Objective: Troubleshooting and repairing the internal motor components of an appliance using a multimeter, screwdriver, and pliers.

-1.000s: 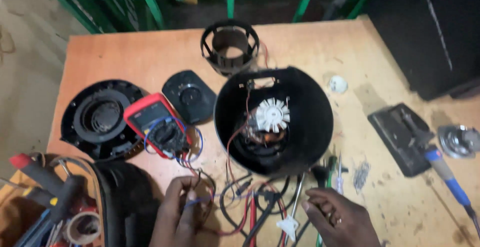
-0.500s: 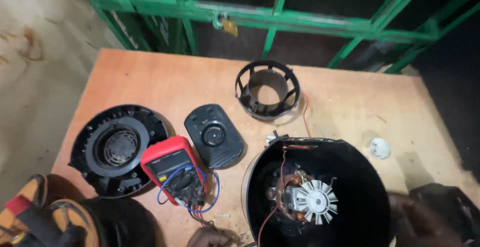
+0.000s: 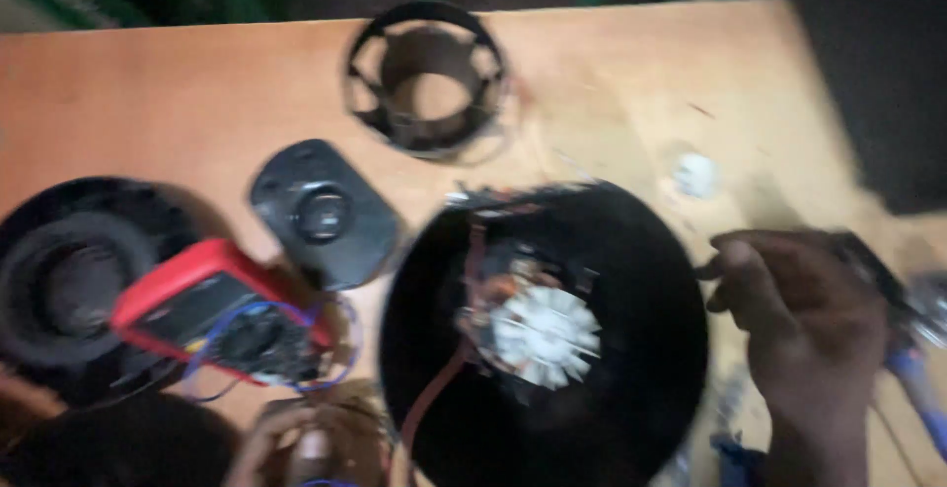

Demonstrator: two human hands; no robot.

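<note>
Head view, left to right: red multimeter point(image 3: 212, 324); left hand point(image 3: 296, 443) at bottom edge, grip blurred, cannot tell; round black housing point(image 3: 612, 280) with white fan point(image 3: 545, 334), directly left of right hand point(image 3: 804, 334), fingers curled, nearer.

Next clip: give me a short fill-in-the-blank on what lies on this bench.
The meter left of the round black housing has a ____ case.
The fan inside the housing is ____.
The right hand is at the housing's ____ edge.

Missing words: red; white; right
</note>
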